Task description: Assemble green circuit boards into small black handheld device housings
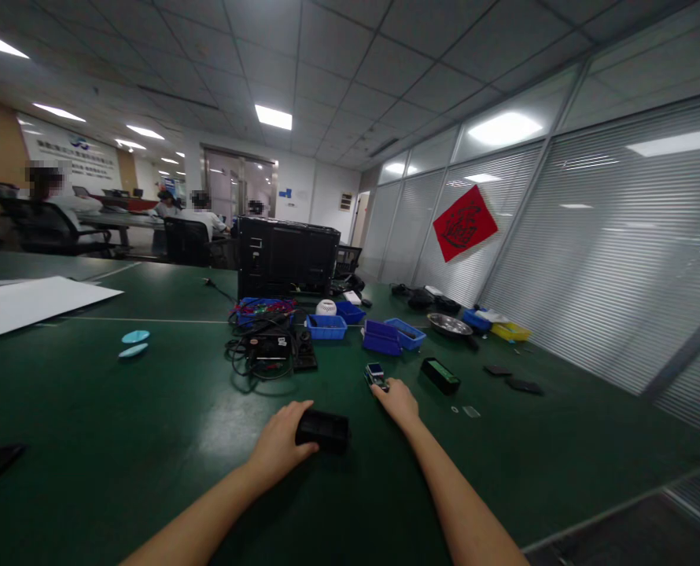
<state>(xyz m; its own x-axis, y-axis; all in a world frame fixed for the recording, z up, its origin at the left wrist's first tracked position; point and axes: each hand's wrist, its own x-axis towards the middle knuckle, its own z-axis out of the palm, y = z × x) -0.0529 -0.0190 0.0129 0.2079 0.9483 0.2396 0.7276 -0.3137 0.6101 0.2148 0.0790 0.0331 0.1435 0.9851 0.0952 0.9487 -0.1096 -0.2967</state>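
My left hand (284, 442) grips one end of a black, box-like plastic housing (328, 431), its hollow side facing up near the table. Farther off and to the right, my right hand (398, 401) has its fingers closed on a small circuit board with a little screen (375, 371); the hand covers the board's near end. Just right of that hand sits another black housing (440, 375) with a green panel on top. A small ring (455, 409) and a clear flat piece (471, 411) lie nearby.
Tangled cables and a black adapter (267, 346) lie left of several blue bins (326, 327). Behind are a baseball (326, 307) and a large black casing (288, 255). A metal pan (449, 325), yellow tray (510, 332) and flat black pieces (524, 386) stand right. Two light-blue pieces (134, 337) lie left.
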